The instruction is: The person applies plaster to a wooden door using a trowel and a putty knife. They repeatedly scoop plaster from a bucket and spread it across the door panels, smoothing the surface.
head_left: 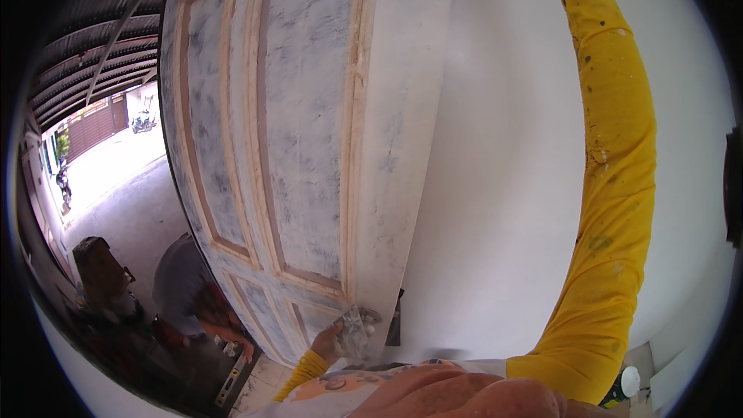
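My left hand (329, 343) is low in front of me, beside the lower part of a panelled door (306, 116). Its fingers are closed on a flat, grey-white smeared piece (354, 334), whose exact kind I cannot make out. The door has pale wood mouldings and patchy white and grey panels. A round doorknob (373, 316) shows just beside the held piece. My right arm, in a stained yellow sleeve (615, 131), reaches high along the white wall (503, 162). The right hand lies beyond the upper edge of the picture.
Beyond the door at left, a co-worker in grey (182, 282) bends low near a long bar like a spirit level (229, 381). A corrugated roof (97, 39) covers the passage, and a motorbike (142, 121) stands outside. A white-lidded container (629, 381) sits at lower right.
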